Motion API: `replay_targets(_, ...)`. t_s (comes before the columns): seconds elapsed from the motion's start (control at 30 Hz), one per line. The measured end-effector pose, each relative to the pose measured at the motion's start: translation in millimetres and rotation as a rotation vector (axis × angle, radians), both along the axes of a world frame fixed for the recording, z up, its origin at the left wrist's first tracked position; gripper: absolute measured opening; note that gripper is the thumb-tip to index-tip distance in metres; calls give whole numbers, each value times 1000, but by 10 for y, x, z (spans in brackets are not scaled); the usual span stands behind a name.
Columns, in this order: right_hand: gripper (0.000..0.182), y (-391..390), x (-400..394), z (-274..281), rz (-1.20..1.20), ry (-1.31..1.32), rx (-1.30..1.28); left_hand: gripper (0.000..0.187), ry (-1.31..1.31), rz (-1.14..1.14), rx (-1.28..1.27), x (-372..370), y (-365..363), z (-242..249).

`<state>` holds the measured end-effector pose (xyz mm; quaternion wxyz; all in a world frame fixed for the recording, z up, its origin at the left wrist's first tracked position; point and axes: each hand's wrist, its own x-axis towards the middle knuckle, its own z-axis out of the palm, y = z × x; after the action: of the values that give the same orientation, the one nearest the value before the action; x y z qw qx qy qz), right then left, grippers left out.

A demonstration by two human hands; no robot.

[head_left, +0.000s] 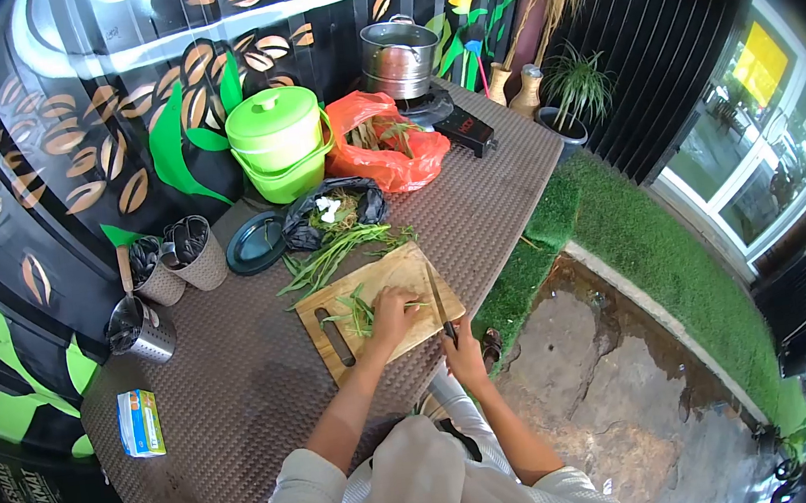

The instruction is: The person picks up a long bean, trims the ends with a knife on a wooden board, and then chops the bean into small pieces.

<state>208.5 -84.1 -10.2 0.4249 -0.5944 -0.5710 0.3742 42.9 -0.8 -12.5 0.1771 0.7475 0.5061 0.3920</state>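
A wooden cutting board (pixel 399 270) lies near the front edge of the brown woven-pattern table. My left hand (pixel 395 316) is on the board, its fingers closed over green stems (pixel 416 304) whose ends stick out to the right. Cut leafy pieces (pixel 356 310) lie just left of that hand. My right hand (pixel 464 352) grips the black handle of a kitchen knife (pixel 437 294) at the board's right side. The blade points away from me, a little right of the left fingers. Behind the board is a bunch of long leafy greens (pixel 336 256).
Past the greens sit a black plastic bag (pixel 298 226) of scraps, a dark round lid (pixel 256 243), a lime-green container (pixel 277 137) and a red bag (pixel 425 166). A steel pot (pixel 398 61) stands on a portable stove (pixel 465 130). Utensil holders (pixel 198 257) and a tissue pack (pixel 140 423) are left.
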Motion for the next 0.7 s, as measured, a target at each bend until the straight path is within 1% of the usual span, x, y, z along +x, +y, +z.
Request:
replay_targets(0.03, 28, -42, -8, 10, 2, -104, 41, 16, 24, 35, 58, 37, -8, -19)
replay_targets(0.07, 28, -71, -16, 22, 4, -208, 81, 16, 23, 28, 58, 55, -10, -35)
replay_targets(0.1, 40, -92, -21, 48, 32, -234, 162, 14, 4, 33, 42, 57, -15, -49)
replay_targets(0.13, 40, -110, -33, 72, 28, -234, 160, 11, -15, 39, 24, 55, -27, -65)
replay_targets(0.2, 42, -128, -73, 103, 51, -349, 75, 9, -23, 50, 10, 47, -60, -95)
replay_targets(0.23, 40, -115, -97, 111, 47, -477, -14, 7, -32, 65, -3, 47, -80, -111)
replay_targets(0.27, 40, -102, -129, 118, 48, -477, -14, 7, -31, 66, -4, 52, -103, -128)
replay_targets(0.33, 34, -57, -178, 117, 22, -594, -51, 6, -32, 93, 13, 61, -146, -111)
replay_targets(0.37, 34, -21, -180, 105, 23, -593, -51, 6, -32, 94, 13, 65, -157, -101)
replay_targets(0.43, 24, 62, -171, 69, 32, -709, 6, 6, -64, 125, 71, 74, -169, -129)
replay_targets(0.47, 24, 100, -144, 55, 33, -709, 5, 6, -63, 125, 69, 80, -177, -144)
replay_targets(0.53, 23, 170, -106, 170, 103, -812, 53, 8, -11, 158, 48, 97, -208, -106)
replay_targets(0.57, 23, 187, -102, 222, 103, -813, 52, 8, -12, 157, 46, 100, -224, -87)
replay_targets(0.63, 24, 202, -82, 295, 160, -909, 21, 9, 70, 189, 39, 116, -246, -79)
replay_targets(0.7, 25, 188, -61, 282, 179, -938, 38, 8, 106, 198, 53, 123, -251, -79)
